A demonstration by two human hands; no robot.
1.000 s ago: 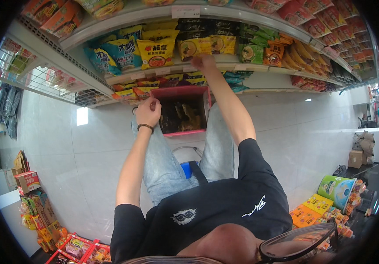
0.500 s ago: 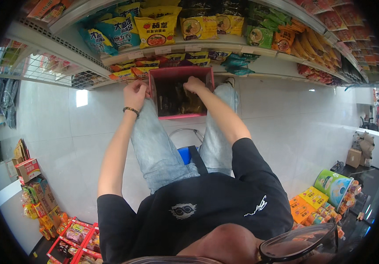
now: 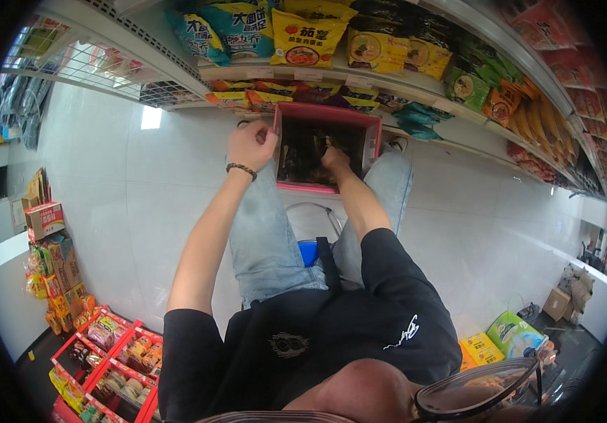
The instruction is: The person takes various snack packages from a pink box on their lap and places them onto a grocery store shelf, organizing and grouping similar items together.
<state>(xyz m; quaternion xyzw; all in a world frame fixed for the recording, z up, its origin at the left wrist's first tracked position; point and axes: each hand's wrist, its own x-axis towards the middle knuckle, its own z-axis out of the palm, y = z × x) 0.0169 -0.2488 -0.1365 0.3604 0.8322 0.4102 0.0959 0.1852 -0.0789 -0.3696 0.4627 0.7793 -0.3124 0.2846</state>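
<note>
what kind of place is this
Most likely a grocery or convenience store aisle. Shelves hold rows of bagged snack and noodle packets, more boxed goods stand on the tiled floor, and the left hand grips an open red carton while the right hand reaches inside.

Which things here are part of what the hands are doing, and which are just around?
In hand:
- open pink cardboard box on the lap
- dark packets inside it
- left hand on the box's edge
- right hand reaching inside

Just around:
- yellow snack bags on the shelf
- red crates on the floor
- green bag
</note>
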